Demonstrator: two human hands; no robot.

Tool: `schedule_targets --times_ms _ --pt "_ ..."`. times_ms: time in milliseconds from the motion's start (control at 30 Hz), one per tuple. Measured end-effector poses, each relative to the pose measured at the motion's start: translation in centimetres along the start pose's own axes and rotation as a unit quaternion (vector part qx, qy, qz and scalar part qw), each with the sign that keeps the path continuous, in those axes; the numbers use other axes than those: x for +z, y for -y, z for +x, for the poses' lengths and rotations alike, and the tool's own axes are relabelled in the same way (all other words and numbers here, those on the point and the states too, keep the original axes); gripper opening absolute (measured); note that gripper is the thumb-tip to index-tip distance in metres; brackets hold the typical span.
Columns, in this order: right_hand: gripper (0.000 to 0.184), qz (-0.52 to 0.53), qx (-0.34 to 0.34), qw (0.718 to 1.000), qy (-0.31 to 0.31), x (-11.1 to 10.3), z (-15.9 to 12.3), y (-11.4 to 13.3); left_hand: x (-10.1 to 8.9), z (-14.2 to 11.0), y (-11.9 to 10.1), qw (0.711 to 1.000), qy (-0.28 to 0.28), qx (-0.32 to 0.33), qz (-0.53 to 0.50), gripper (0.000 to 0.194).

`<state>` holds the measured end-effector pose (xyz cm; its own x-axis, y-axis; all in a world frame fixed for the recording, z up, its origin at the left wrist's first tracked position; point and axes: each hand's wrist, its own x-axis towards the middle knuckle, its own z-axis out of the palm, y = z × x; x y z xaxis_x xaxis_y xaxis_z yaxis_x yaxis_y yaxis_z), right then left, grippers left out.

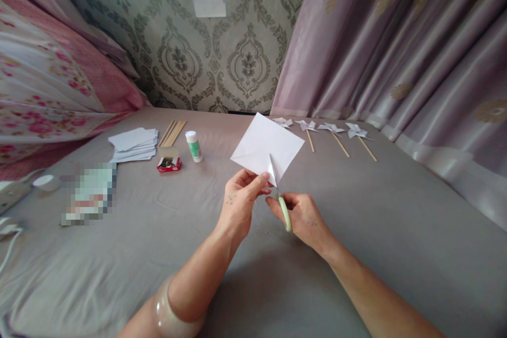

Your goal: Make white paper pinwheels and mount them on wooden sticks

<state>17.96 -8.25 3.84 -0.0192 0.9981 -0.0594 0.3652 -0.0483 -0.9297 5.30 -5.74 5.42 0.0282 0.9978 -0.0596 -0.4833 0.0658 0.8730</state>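
Above grey cloth (pixel 150 253), my left hand (pixel 240 195) pinches the white paper (pixel 264 138) near its lower corner, my right hand (pixel 304 217) curls round the scissors (pixel 285 215), and the sheet partly blocks my view of one pinwheel (pixel 283 123).

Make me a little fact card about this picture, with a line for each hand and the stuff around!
Left hand: holds white paper
Right hand: holds green-handled scissors, blades at the paper's near corner
Far right: four white pinwheels
Far left: paper stack, wooden sticks, open red box, white-and-green tube
Underneath: grey cloth
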Motion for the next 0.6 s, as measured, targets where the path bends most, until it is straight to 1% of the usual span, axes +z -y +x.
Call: schedule_targets --times_ms 300,600 --pt "0.044 -0.006 -0.001 1.0 0.0 -0.03 0.05 0.1 0.0 -0.01 -0.01 1.0 -0.003 -0.006 -0.003 0.02" --pt "0.043 -0.009 -0.004 1.0 -0.004 -0.11 0.13 -0.4 -0.02 0.07 -0.07 1.0 0.0 -0.006 -0.005 0.02"
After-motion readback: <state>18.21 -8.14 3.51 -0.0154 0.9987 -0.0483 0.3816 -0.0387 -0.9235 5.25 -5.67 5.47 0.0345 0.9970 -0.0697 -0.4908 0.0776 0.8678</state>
